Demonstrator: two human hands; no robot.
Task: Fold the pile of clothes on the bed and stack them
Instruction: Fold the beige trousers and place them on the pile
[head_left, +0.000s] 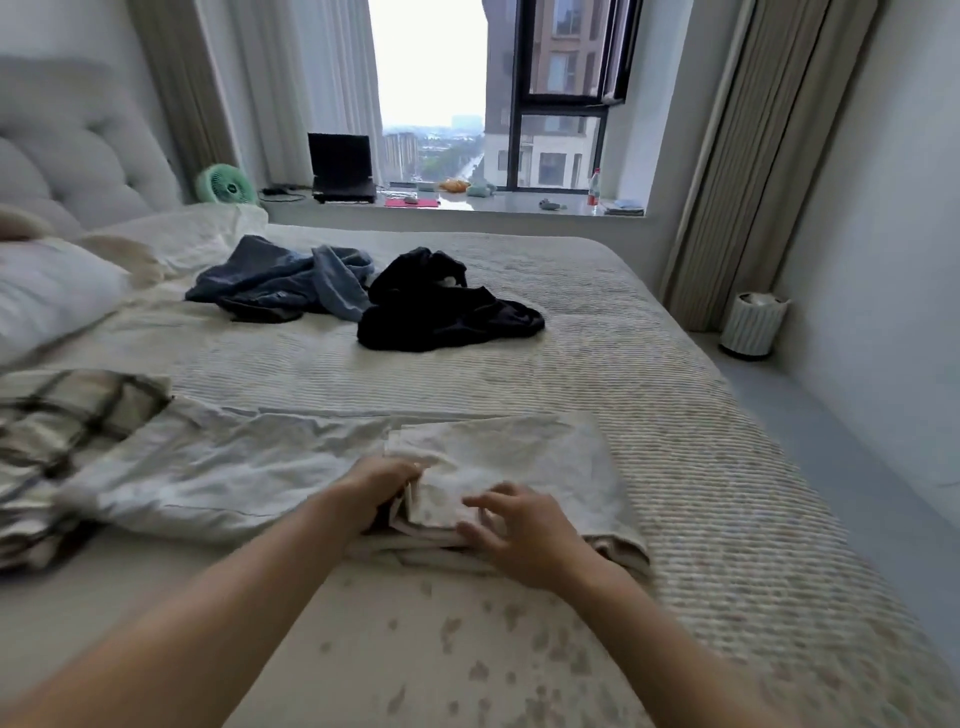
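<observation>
Your left hand (382, 488) sits at the left edge of the cream cloth (498, 457), fingers curled into the stacked layers there, gripping the fold. Your right hand (511, 530) lies on top of the same cloth, just right of the left fingers, its fingers spread and slightly bent, pressing down on the upper layer rather than pinching it (the thumb side looks tucked toward the near edge, hard to tell if it hooks under).

The cream cloth is partly folded: a squarish panel reaches away from your fingertips and to their right, and thicker doubled layers sit under and just nearer than your right palm. It rests on the ribbed bedspread (649, 364).

Left of your left fingers, touching the cloth, a pale white garment (208, 467) lies spread flat and wrinkled. Further left of that, a plaid garment (57, 436) is bunched at the frame edge, overlapping the white one.

Well beyond your fingertips, toward the far side of the bed, two unfolded heaps: a black garment (441, 312) straight ahead, and a blue garment (280, 280) just left of it, the two touching.

Far left of your hands, a white pillow (52, 296) against a tufted headboard (78, 150). Past the heaps, the window ledge (519, 203) holds a laptop (340, 166), a green fan (224, 184) and a bottle (594, 187). Off to the right of your right hand, on the floor, a small white bin (753, 325) by the curtain (753, 156).
</observation>
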